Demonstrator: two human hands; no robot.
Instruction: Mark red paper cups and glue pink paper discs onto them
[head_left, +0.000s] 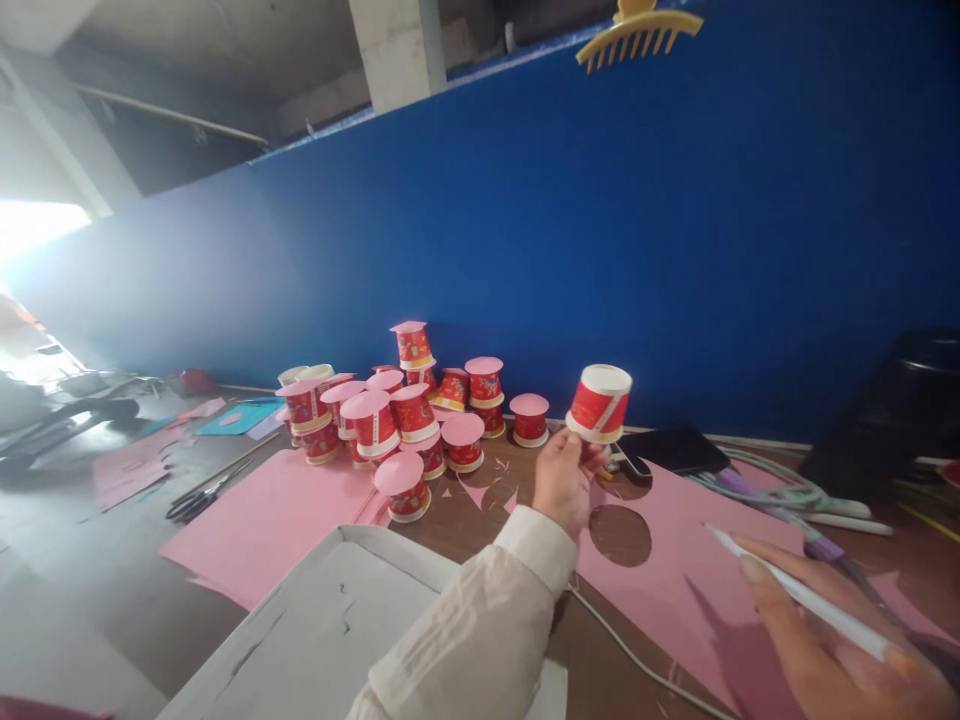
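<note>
My left hand (pixel 564 484) pinches a red and white paper cup (pixel 600 404) near its lower rim and holds it up, its white end on top. A white pen (pixel 810 600) is in my right hand (pixel 832 640), its tip over a pink paper sheet (pixel 675 530). That sheet has a round hole (pixel 619 535) cut in it, below my left hand. Left of the held cup, several red cups with pink paper discs on them stand in a cluster, some stacked; one (pixel 529 420) stands apart at its right side.
A white box lid (pixel 315 620) lies in front, beside pink sheets (pixel 277 510) and scissors (pixel 206 492). At the right are a black phone (pixel 675 450), coiled cables (pixel 787 490) and a dark object. A blue partition (pixel 525 230) stands behind.
</note>
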